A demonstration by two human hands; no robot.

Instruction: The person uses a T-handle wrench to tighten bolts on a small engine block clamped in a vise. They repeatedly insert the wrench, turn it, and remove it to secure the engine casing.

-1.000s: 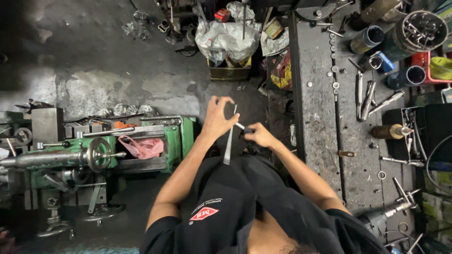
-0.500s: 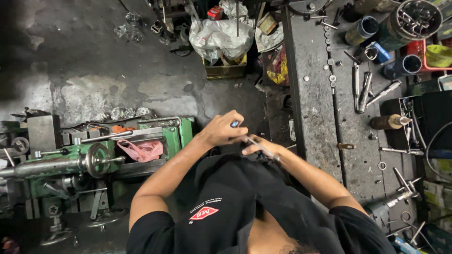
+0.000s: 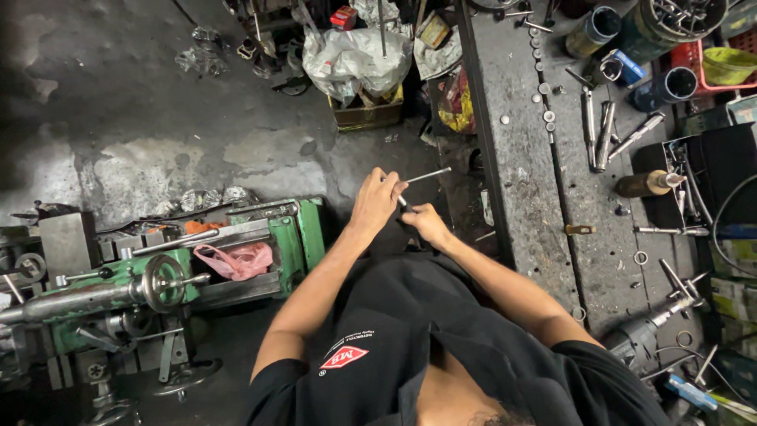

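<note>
A thin metal rod (image 3: 426,175) is gripped in the closed fingers of the left hand (image 3: 376,201), its free end pointing toward two o'clock. Its lower end is pinched by the right hand (image 3: 426,222), closed tight, at four o'clock of the left, above the dark floor (image 3: 236,95) beside the workbench (image 3: 520,173).

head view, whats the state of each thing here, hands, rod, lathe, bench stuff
left hand: closed in a grip around the thin metal rod
right hand: closed at the rod's near end
thin metal rod: held off the floor, tilted, far end free
green lathe: a pink bag lying on it
workbench: strewn with tools
white plastic bag: crumpled, on the floor
</note>
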